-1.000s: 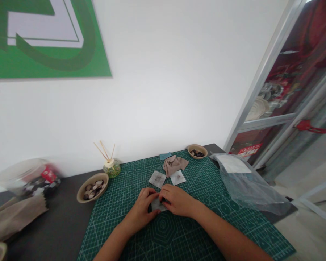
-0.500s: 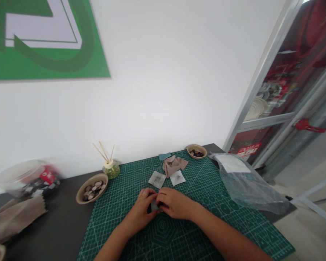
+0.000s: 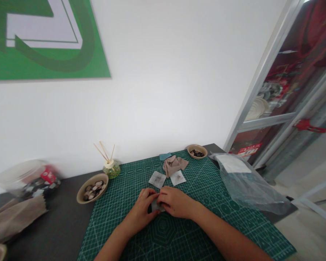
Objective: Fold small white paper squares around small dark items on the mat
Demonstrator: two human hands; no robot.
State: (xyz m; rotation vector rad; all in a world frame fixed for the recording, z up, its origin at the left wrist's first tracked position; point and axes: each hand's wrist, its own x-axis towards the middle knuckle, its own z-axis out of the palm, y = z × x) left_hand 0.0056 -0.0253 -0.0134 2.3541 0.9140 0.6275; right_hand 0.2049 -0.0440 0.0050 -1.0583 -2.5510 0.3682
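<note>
The left hand and right hand meet near the middle of the green cutting mat, which lies on the dark worktop. Between them is a small grey fabric patch, mostly covered. Both grips are narrow, with fingertips pinched on the patch from either side. The patch rests on or just above the mat; contact cannot be confirmed. Only a small part of it shows, so its long axis and the way it points cannot be read.

Beyond the hands, two more grey fabric squares lie flat on the mat, each turned corner-on to the mat grid. Behind them sits a crumpled beige cloth, with a small blue scrap at the far mat edge.

Edges and open room:
- Near side: bare mat around both forearms, reaching the lower frame edge.
- Right: a clear plastic bag overlaps the right mat edge, well apart from the hands.
- Far right corner: a small bowl with dark pieces.
- Left: a bowl of buttons straddles the left mat edge; a reed diffuser stands just behind it.
- Far left: a clear container and a brown paper bag lie off the mat.
</note>
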